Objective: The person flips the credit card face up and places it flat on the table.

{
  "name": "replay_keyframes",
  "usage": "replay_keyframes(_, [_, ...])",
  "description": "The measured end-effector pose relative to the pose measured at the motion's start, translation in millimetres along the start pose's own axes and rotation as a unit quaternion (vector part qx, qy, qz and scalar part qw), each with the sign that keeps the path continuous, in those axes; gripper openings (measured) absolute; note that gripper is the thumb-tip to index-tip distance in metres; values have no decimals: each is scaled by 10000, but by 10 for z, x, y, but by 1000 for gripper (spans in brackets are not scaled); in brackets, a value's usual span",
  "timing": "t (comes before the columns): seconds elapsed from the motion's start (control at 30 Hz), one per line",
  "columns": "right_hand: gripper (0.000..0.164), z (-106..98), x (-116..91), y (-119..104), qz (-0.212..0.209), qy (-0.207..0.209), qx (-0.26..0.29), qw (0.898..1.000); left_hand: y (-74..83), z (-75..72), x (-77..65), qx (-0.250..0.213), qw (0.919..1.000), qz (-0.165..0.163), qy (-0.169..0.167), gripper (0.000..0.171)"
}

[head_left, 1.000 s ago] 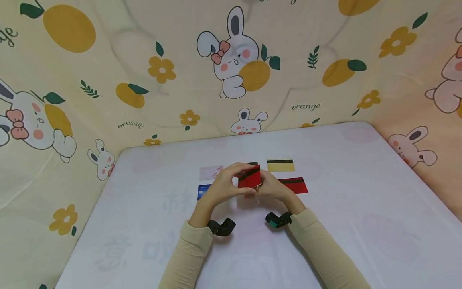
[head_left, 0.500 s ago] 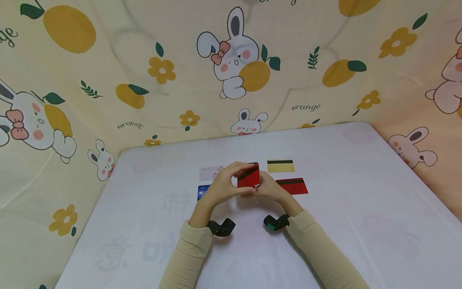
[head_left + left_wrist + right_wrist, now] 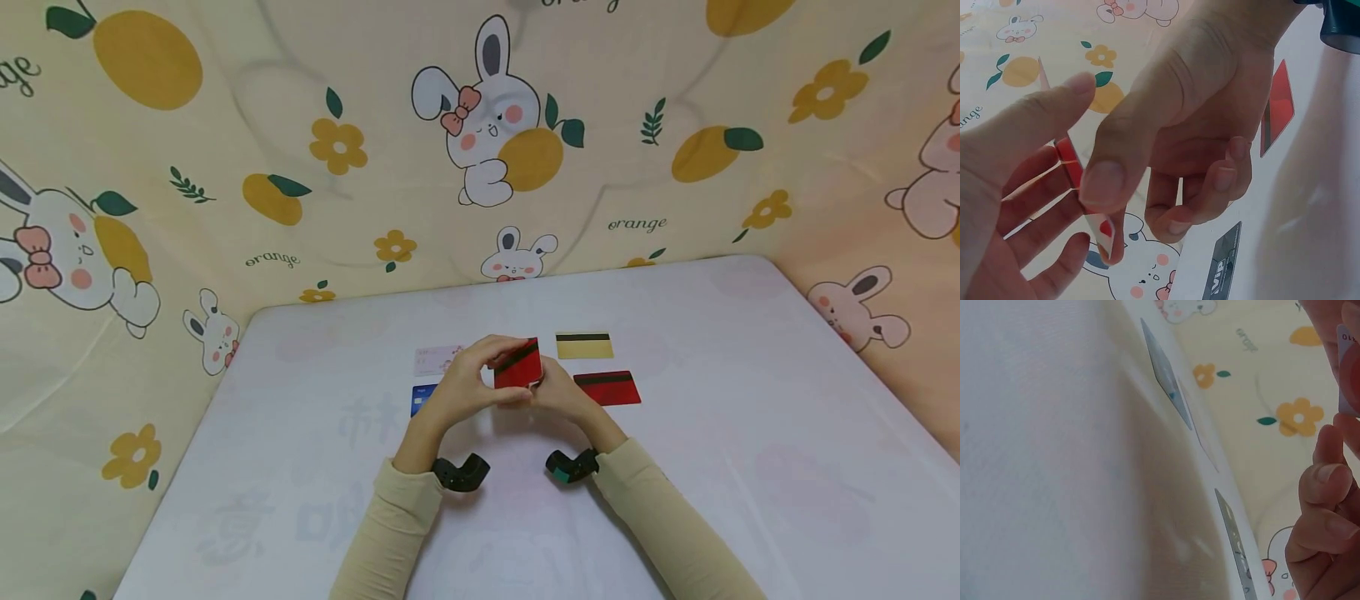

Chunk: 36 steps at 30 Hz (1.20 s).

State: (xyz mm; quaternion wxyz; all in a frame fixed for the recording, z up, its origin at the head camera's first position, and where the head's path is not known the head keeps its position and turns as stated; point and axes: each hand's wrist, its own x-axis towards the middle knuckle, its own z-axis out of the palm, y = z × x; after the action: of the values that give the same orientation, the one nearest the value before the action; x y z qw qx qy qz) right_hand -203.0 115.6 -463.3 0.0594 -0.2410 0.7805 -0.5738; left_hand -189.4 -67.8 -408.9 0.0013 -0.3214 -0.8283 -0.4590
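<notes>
A red card (image 3: 517, 364) with a black stripe is held up between both hands over the middle of the white table. My left hand (image 3: 467, 385) grips it from the left, thumb below and fingers along the top. My right hand (image 3: 564, 393) pinches the card's right end between thumb and forefinger; its other fingers curl loosely in the left wrist view. There the card (image 3: 1071, 164) shows nearly edge-on, its lower corner white with a red mark. Only a pale corner of the card (image 3: 1346, 375) enters the right wrist view.
Behind the hands lie a pale pink card (image 3: 435, 360) and a partly covered blue card (image 3: 422, 398) at left. A gold card (image 3: 584, 346) and another red card (image 3: 609, 389) lie at right. The left wrist view shows a black VIP card (image 3: 1222, 262).
My right hand and forearm have shifted slightly left, along with a small shift of the held card. My left hand has stayed nearly still, and the cards on the table have not moved.
</notes>
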Motion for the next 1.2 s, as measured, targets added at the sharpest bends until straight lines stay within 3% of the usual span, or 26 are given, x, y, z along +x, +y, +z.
replay_keyframes(0.27, [33,19,3,-3,-80,98,-51,9999,-15,-7,-5,16,10000,-38,28,63])
replay_keyframes(0.43, [40,17,3,-2,71,134,-206,9997,-27,-27,-18,120,9999,-107,13,63])
replay_keyframes(0.6, [46,1,1,-21,84,180,-537,9984,-24,-50,-19,178,9998,21,19,64])
replay_keyframes(0.87, [44,0,6,-52,198,55,-1096,9938,13,-69,-25,359,9993,80,-30,66])
replay_keyframes(1.2, [44,12,4,-35,129,-15,-1215,9925,20,-69,-26,416,9990,174,-21,66])
